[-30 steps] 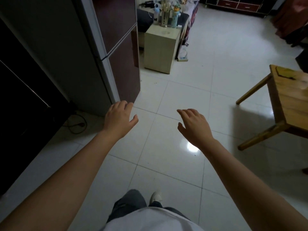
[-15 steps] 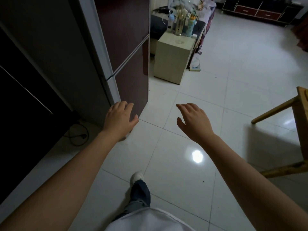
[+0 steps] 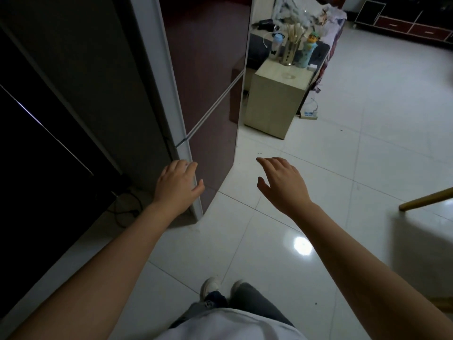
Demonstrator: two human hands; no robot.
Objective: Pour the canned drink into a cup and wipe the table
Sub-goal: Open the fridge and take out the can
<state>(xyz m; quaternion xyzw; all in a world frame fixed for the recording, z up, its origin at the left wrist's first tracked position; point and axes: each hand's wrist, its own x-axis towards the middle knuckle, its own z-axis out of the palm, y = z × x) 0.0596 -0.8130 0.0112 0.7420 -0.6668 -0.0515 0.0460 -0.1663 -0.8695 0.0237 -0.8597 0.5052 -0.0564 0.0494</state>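
While both hands' grips hang released, the fridge stands before the left hand.

Empty hands (fridge ahead)

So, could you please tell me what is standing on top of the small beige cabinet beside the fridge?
On the small beige cabinet stand a metal utensil holder and a green cartoon-topped bottle; the holder partly covers a blue-capped bottle behind.

floor: white glossy tiles | on it: fridge, beige cabinet
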